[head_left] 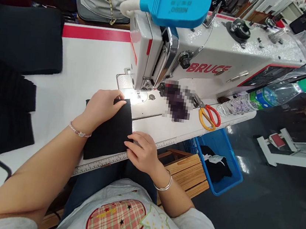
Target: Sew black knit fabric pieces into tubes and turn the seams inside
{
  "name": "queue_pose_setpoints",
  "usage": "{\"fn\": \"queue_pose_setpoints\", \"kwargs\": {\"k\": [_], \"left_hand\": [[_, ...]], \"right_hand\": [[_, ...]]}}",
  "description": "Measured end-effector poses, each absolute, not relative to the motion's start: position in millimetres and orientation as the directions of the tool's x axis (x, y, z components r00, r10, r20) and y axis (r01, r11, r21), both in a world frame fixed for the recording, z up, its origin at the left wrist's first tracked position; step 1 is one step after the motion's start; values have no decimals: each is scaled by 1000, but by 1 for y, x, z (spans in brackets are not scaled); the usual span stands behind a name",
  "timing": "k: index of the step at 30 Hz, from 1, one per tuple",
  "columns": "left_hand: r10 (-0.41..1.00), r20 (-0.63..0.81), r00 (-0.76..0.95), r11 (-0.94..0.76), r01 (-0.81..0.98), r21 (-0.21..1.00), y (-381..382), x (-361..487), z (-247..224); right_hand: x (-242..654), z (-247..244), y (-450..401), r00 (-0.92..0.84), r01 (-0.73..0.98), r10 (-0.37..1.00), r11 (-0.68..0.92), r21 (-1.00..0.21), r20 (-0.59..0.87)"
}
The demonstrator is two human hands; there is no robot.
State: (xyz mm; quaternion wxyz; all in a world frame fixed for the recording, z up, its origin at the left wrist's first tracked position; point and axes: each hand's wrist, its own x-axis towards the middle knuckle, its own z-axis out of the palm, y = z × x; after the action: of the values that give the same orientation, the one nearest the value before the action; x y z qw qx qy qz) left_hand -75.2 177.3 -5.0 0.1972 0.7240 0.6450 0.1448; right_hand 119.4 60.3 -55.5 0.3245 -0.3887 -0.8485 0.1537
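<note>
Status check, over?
Left hand on far end of black fabric, right hand at its right edge, both flat. Fabric up against needle plate. Red-and-yellow scissors off to the right.

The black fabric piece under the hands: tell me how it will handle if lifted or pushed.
The black fabric will probably flop rather than hold shape, as the black cloth beside it lies in soft folds. It looks light for its size. Its matte surface may drag a little, not slip, under the left hand and right hand.
</note>
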Motion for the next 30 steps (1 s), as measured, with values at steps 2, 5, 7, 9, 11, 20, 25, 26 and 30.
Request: {"fn": "queue_pose_setpoints", "kwargs": {"k": [2, 5, 7, 9, 11, 20, 25, 26, 30], "left_hand": [[992, -46, 116, -79, 871, 485, 178, -76, -6], [994, -39, 103, -69, 859, 507, 178, -77, -7], [994, -41, 105, -70, 860, 505, 178, -76, -7], [993, -50, 111, -71, 866, 495, 178, -75, -6], [992, -55, 112, -71, 870, 488, 178, -74, -4], [992, -88, 87, -32, 866, 499, 178, -75, 0], [990, -113, 89, -20, 864, 504, 179, -76, 3], [990, -116, 83, -14, 865, 502, 180, -76, 3], [993, -103, 62, -2, 866, 500, 179, -76, 1]], "right_hand": [[120, -56, 60, -487, 561, 761, 648, -515, 428], [120, -55, 60, -491, 559, 763, 646, -520, 421], [120, -55, 60, -492, 559, 762, 647, -518, 421], [120, -56, 60, -489, 555, 753, 658, -509, 441], [121, -56, 60, -483, 543, 736, 676, -497, 473], [118, -55, 61, -496, 536, 694, 718, -445, 522], [117, -52, 63, -501, 494, 673, 739, -459, 544], [117, -52, 64, -506, 487, 670, 741, -461, 543], [117, -47, 69, -554, 468, 649, 760, -450, 521]]}}
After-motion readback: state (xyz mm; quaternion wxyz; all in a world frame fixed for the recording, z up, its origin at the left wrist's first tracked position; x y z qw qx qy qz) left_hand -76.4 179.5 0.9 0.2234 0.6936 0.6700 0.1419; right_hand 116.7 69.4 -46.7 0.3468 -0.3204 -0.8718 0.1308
